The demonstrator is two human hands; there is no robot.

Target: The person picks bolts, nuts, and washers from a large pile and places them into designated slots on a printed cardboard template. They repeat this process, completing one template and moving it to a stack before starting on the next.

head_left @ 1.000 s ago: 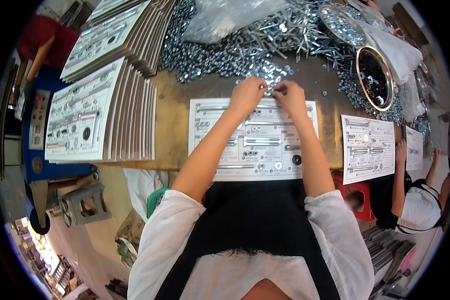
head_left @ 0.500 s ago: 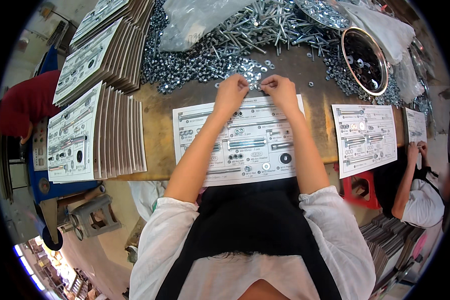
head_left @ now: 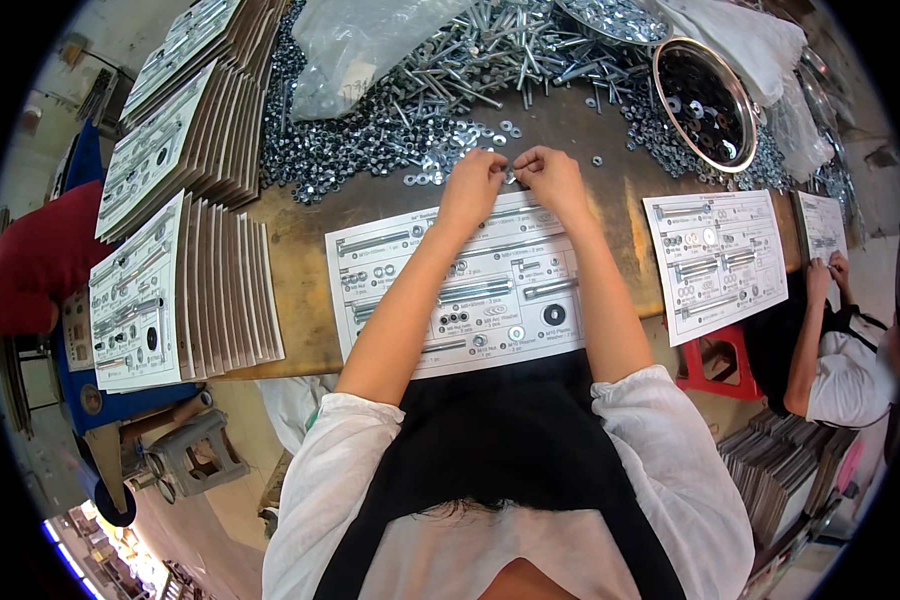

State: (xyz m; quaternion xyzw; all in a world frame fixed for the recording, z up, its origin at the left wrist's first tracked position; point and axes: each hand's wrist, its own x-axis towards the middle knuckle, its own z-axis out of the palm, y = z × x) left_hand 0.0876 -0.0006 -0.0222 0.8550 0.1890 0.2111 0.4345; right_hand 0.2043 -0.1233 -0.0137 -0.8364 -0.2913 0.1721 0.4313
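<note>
A small metal part [head_left: 511, 176], shiny and tiny, sits upper centre, pinched between fingers of left hand [head_left: 473, 186] and right hand [head_left: 550, 178] above the printed card [head_left: 450, 290].

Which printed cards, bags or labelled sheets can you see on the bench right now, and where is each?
Printed card: white rectangle with fastener outlines, under both forearms.
Second card: same kind, to the right.
Third card: far right, by another person's hand, partly cut off.
Card stacks: fanned on edge, left side and upper left.
Clear plastic bag: crumpled, top centre on the loose nuts.
White bag: top right.
</note>
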